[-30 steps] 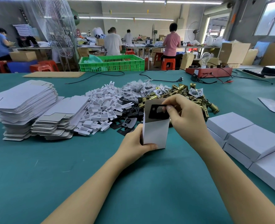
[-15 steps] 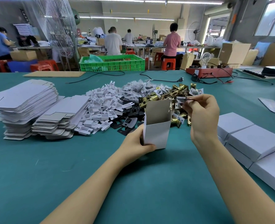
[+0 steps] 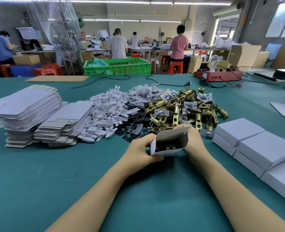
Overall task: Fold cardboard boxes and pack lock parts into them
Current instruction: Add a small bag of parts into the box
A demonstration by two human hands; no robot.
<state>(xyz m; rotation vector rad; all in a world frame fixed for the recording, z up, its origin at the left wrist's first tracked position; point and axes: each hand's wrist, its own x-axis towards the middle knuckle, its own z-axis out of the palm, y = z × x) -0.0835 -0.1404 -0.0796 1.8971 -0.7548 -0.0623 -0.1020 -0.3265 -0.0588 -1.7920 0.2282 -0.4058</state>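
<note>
Both hands, left hand [image 3: 140,148] and right hand [image 3: 194,139], grip a small white cardboard box [image 3: 169,143], now tipped toward the viewer on the green felt table [image 3: 54,181]. Half a second ago only the left held it upright. Brass latch bolts [image 3: 185,109] lie just beyond; workers sit far off.

No text, label or number is legible anywhere here.

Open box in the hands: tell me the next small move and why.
Probably fold the raised lid flap down and tuck it in. The small box, tilted toward the camera, is held by the left hand and right hand, and brass parts already lie inside, so closing seems due.
</note>
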